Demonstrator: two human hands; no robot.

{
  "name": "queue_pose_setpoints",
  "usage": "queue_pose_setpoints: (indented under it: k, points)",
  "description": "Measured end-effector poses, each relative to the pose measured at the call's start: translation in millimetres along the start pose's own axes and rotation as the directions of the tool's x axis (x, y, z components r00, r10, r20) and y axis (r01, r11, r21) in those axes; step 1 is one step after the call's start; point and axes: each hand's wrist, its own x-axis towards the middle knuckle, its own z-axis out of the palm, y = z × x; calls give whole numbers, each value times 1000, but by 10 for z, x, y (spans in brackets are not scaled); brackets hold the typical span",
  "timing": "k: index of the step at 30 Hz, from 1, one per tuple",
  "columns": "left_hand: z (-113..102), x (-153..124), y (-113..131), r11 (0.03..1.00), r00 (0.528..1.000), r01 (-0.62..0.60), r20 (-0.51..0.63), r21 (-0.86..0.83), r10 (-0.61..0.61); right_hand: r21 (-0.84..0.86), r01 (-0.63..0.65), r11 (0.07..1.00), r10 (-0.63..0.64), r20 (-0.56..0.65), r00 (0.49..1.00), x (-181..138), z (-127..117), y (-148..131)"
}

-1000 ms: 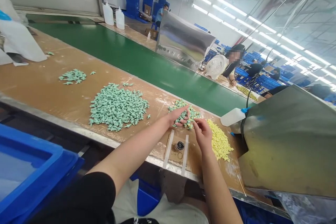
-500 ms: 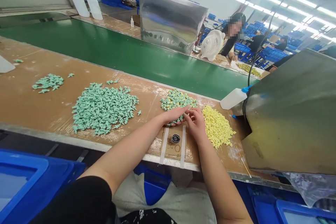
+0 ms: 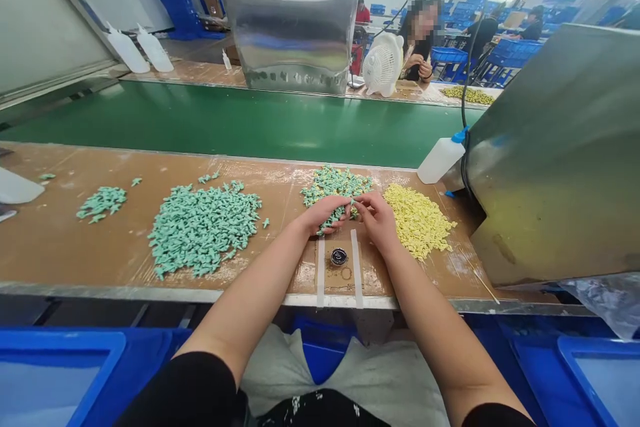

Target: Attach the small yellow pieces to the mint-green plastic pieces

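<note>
My left hand (image 3: 323, 213) is cupped, with small green and yellow pieces showing under its fingers at the near edge of a mixed green-yellow pile (image 3: 336, 183). My right hand (image 3: 376, 217) meets it fingertip to fingertip, pinching one small piece. Right of the hands lies a pile of yellow pieces (image 3: 417, 219). A large heap of green pieces (image 3: 203, 227) sits to the left, with a smaller green cluster (image 3: 101, 202) further left. Just below the hands a small round black cap (image 3: 339, 256) rests between two white strips (image 3: 356, 267) on the brown bench (image 3: 60, 247).
A green conveyor belt (image 3: 240, 125) runs behind the bench. A big steel housing (image 3: 555, 160) stands at right, with a white squeeze bottle (image 3: 440, 159) beside it. Blue bins (image 3: 55, 373) sit below the bench edge. A person sits across the belt beside a white fan (image 3: 383, 65).
The view has swung to face the bench squarely. Both hands came off the mixed pile toward me and closed together, fingertips now touching above the black cap.
</note>
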Motion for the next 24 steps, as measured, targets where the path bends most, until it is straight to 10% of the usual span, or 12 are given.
queue_pose_setpoints:
  k: [12, 17, 24]
  points:
    - [128, 78, -49, 966, 963, -147, -190, 213, 189, -240, -89, 967, -12, -390, 921, 38, -447, -14]
    - [109, 98, -66, 938, 949, -217, -168, 269, 268, -640, -80, 764, 76, -34, 997, 100, -814, 86]
    - [112, 62, -51, 892, 946, -232, -122, 387, 299, -929, 6, 371, 332, 139, 933, 250, -788, 99]
